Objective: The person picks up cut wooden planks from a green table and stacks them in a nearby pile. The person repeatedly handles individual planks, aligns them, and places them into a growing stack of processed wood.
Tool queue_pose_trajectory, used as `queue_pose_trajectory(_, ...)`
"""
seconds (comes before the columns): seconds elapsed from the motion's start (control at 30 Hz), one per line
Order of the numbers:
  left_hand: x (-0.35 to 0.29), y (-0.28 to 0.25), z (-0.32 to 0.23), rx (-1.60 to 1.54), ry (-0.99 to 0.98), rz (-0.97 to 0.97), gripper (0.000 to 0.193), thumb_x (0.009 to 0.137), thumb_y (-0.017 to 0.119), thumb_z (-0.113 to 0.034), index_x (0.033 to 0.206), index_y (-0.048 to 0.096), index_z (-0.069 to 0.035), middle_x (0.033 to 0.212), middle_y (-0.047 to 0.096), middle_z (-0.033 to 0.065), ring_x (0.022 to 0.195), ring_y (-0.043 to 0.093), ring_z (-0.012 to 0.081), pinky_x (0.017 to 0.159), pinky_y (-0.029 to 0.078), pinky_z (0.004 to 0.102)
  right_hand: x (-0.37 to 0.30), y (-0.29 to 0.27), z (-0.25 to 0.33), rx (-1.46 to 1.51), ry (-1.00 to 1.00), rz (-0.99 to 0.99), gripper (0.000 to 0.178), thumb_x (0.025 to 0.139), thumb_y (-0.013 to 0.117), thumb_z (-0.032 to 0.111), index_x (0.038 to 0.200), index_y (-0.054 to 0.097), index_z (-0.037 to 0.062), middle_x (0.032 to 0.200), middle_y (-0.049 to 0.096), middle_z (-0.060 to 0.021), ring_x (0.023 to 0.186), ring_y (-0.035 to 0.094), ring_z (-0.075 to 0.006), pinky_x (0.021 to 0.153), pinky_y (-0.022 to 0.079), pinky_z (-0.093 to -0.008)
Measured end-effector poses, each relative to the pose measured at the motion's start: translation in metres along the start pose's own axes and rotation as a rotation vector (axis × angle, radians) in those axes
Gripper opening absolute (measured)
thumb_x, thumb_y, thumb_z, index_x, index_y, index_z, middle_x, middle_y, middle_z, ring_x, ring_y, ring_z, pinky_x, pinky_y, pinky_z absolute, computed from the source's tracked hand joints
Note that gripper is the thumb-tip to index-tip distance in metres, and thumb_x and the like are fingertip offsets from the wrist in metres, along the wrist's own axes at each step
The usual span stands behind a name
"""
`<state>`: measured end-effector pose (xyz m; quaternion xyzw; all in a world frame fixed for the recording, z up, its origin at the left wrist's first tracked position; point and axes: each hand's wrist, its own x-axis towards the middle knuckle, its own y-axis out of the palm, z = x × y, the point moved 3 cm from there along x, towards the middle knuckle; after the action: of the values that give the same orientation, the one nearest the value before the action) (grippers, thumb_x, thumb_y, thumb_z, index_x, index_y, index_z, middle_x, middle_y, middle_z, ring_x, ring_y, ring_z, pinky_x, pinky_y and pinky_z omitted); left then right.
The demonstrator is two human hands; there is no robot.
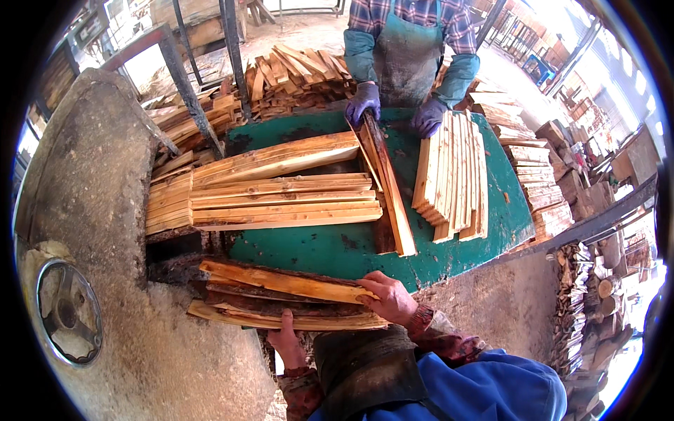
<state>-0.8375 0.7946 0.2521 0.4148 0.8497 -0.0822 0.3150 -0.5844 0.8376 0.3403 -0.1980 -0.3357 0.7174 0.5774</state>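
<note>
Several bark-edged wooden slabs [281, 284] lie bundled crosswise in front of me, at the near edge of the green tabletop [316, 242]. My right hand [387, 298] is closed round the bundle's right end. At its near side, my left hand [286, 342] grips the lowest slab, thumb on top and the other fingers hidden underneath. Beyond the bundle, sawn boards [281, 200] lie side by side on the green top. Across from me, a co-worker's purple-gloved hand [363, 102] holds a dark-edged board [386, 184], and the other glove [428, 117] touches a stack of boards [453, 179].
On the left stands a big dusty machine housing [91, 161] with a handwheel [68, 312]. Dark metal bars [186, 91] rise beside it. Wood piles [298, 77] lie behind the table, and more stacked boards [526, 168] line its right side.
</note>
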Motion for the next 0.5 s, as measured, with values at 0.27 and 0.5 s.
queue_pose_trajectory(0.27,0.012,-0.008,0.014,-0.024,0.065,-0.073,0.053,0.08,0.08,-0.025,0.119,0.054,-0.002,0.106,0.061,0.0042,0.085,0.058,0.0152,0.062,0.049,0.0308,0.004,-0.002,-0.011,-0.001,0.027,-0.002,0.035,0.083,0.072,0.02,0.112,0.064,0.0016,0.106,0.062,-0.0165,0.088,0.064,-0.0347,0.075,0.054,-0.0396)
queue_pose_trajectory(0.5,0.016,-0.012,0.019,-0.041,0.083,-0.063,0.054,0.079,0.08,-0.024,0.119,0.054,-0.001,0.105,0.061,0.0054,0.084,0.059,0.0161,0.062,0.05,0.0309,-0.001,0.005,-0.021,0.045,0.09,0.007,0.035,0.083,0.071,0.02,0.112,0.064,0.0009,0.106,0.062,-0.0169,0.086,0.064,-0.0344,0.073,0.054,-0.0395)
